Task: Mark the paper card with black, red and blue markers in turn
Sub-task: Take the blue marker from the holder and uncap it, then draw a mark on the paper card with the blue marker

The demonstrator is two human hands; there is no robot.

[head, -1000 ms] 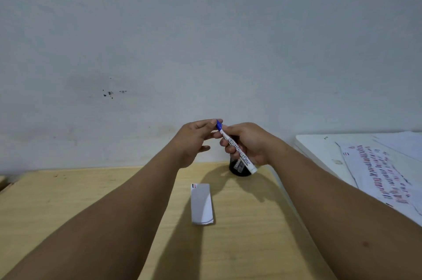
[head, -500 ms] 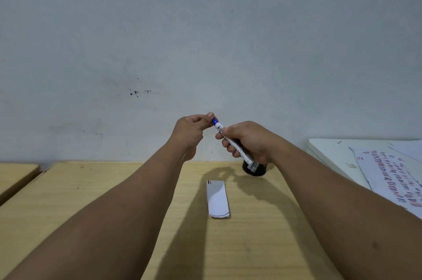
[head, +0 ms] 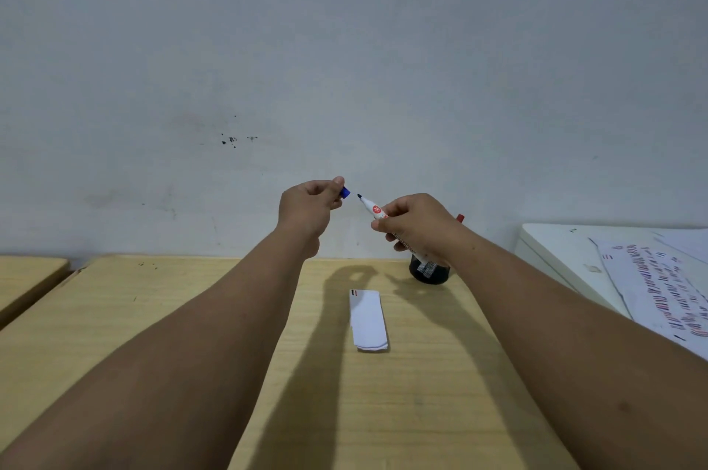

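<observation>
Holding both hands up over the wooden table (head: 153, 316), in front of the grey wall (head: 344, 48). Left hand (head: 306, 209) pinched shut on a small blue cap (head: 345, 193), fingers curled in tight. Right hand (head: 415, 226) wrapped around a white marker (head: 373, 210), tip bare and dark, pointing up and left at the cap. Cap and tip close, not touching. Down on the table, between the two arms, a white paper card (head: 367, 320) lying flat, with tiny black and red marks at its far left corner. Just past the card, behind the right hand, a black pot (head: 429, 272) standing on the table, with a red marker (head: 460, 218) poking up behind the hand. Off to the right, a white table (head: 551, 251) with sheets of paper (head: 659, 285) full of red, blue and black marks.
</observation>
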